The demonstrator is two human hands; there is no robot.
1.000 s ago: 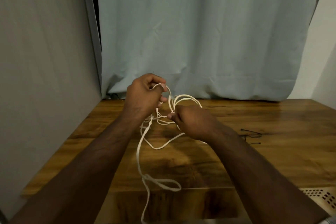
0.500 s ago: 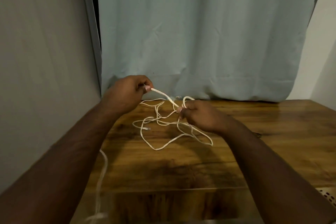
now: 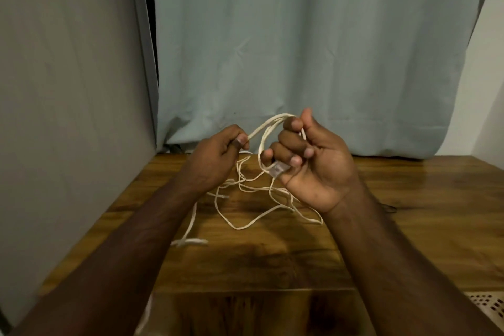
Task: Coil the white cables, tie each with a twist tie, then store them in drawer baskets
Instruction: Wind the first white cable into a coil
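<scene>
**White cable looped in two hands above a wooden tabletop**

White cable (image 3: 268, 128) arcs between both hands at the centre of the frame. The right hand (image 3: 313, 161), palm turned toward the camera, has its fingers curled round a couple of loops of the cable, and a clear plastic connector (image 3: 276, 169) sticks out at the lower edge of that grip, beside the little finger. The left hand (image 3: 218, 155), just left of it, pinches a single strand between thumb and forefinger; its grip is narrow and closed on the cable. From there the strand rises and curves over to the top of the right fist.

Below the hands the rest of the cable lies in a loose tangle on the wooden tabletop (image 3: 409, 199), with several slack bends spread across the centre of the frame. One stretch runs down toward the lower left and over the tabletop's near edge.

Behind the tabletop hangs a pale blue-grey curtain (image 3: 300, 49), filling the upper middle of the frame. A grey panel (image 3: 68, 90) stands along the left side. A perforated white surface (image 3: 488, 305) shows at the lower right corner.
</scene>
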